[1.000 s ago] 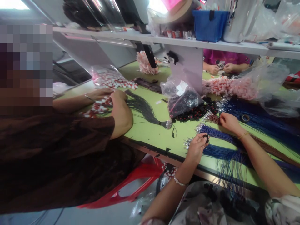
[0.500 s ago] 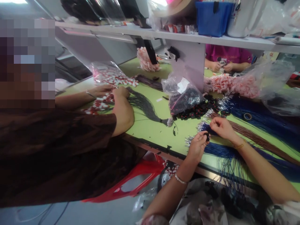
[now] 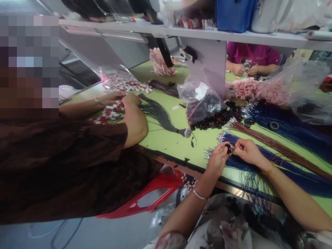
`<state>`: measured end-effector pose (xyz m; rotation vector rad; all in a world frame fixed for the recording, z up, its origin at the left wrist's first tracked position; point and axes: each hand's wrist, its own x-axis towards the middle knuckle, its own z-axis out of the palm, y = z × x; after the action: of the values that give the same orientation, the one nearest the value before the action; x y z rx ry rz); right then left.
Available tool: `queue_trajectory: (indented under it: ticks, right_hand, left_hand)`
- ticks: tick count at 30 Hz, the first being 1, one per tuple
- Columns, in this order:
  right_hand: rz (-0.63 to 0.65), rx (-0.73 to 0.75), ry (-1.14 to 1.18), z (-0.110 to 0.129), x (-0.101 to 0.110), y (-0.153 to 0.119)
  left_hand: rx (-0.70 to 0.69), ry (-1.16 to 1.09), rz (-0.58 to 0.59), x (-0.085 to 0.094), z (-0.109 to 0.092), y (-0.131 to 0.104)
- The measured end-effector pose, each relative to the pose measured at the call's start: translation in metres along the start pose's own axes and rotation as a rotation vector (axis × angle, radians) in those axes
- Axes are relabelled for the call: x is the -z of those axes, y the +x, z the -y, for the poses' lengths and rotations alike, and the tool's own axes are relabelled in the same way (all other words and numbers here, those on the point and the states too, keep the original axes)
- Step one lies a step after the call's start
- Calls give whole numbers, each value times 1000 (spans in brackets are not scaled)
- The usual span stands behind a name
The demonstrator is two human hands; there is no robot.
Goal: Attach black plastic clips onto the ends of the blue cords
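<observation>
My left hand (image 3: 218, 157) is closed on a small black connector housing (image 3: 228, 148), held up between thumb and fingers above the table's front edge. Just to its right, my right hand (image 3: 248, 151) is pinched, its fingertips close to the housing. A short thin end, apparently a wire tip, shows between the two. Beneath and behind the hands lie bundles of blue wires (image 3: 241, 166) with silvery terminal ends, and a brown wire bundle (image 3: 259, 136). Farther back is a pile of black housings (image 3: 215, 119), partly under a clear plastic bag (image 3: 201, 100).
On the left a co-worker's arm (image 3: 135, 121) reaches over red and white connectors (image 3: 111, 112) and a grey wire bundle (image 3: 162, 112). Another person sits across the table. Overhead runs a shelf (image 3: 168, 30) with a blue bin (image 3: 233, 15). A red stool (image 3: 155, 193) stands below.
My right hand has moved down from over the blue wire terminals to beside the black housing. My left hand stays nearly in place with the housing. The view has shifted slightly.
</observation>
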<state>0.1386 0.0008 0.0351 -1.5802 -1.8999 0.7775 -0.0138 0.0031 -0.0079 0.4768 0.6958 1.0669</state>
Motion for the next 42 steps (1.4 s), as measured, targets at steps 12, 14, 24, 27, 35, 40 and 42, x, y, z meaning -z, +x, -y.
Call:
queue_trajectory:
  ticks: [12, 14, 24, 27, 35, 40, 42]
  right_hand:
    - [-23, 34, -58, 7, -1, 0]
    - [-33, 92, -86, 8, 0, 0]
    - [-1, 122, -51, 5, -2, -3]
    - [84, 87, 61, 4, 8, 0]
    - [345, 55, 0, 0, 24, 2]
    - [248, 44, -274, 0, -8, -8]
    - [233, 46, -320, 1, -13, -11]
  left_hand:
    - [-26, 72, -16, -3, 1, -3]
    - [-52, 124, -25, -4, 2, -5]
    - [-52, 183, -40, -4, 2, -1]
    - [-164, 316, -69, -9, 1, -14]
    - [-623, 1037, 1201, -35, 29, -98]
    - [-541, 1091, 1419, -31, 44, -96]
    - [-528, 1045, 1223, -28, 25, -85]
